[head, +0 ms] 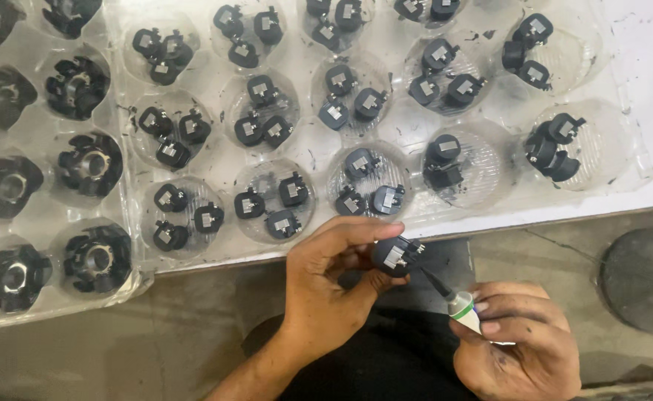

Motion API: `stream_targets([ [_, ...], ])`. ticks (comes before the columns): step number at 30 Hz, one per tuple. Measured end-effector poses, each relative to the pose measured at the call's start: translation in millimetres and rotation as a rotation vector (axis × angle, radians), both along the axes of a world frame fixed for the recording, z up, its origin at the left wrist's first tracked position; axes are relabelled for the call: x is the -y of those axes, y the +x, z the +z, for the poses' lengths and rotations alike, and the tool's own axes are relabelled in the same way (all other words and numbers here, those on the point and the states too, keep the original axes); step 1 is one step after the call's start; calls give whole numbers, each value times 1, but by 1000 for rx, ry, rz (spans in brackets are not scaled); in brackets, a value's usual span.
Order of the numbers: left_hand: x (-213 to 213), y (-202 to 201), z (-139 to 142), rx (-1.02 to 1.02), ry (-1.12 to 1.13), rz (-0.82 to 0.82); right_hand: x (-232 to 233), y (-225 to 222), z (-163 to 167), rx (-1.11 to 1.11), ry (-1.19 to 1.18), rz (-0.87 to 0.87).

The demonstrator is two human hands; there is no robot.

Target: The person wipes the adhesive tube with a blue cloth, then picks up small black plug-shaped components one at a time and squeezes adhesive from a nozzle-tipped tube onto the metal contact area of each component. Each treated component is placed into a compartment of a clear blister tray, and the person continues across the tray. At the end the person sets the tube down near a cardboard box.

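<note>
Between left hand (326, 286) fingertips, black part (394, 255)

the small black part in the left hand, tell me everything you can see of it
The small black part is a rounded piece of what looks like dark plastic, with a pale metal-looking clip on its face and short prongs at its upper right. The left hand pinches it just below the clear tray. The dark tip of a tube in the right hand nearly meets it.
</note>
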State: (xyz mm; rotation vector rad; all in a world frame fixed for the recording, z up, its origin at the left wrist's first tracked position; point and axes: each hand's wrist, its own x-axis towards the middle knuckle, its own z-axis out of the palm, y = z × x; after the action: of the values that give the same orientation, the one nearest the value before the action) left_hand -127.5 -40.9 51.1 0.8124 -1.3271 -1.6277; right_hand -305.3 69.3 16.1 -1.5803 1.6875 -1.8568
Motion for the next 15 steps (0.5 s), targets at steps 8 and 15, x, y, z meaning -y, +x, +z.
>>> stream_targets([
  [8, -2, 4, 8, 31, -27, -31, 1, 3, 14, -36, 77, 68],
  [15, -1, 5, 1, -1, 44, -82, 1, 0, 21, -6, 135, 68],
])
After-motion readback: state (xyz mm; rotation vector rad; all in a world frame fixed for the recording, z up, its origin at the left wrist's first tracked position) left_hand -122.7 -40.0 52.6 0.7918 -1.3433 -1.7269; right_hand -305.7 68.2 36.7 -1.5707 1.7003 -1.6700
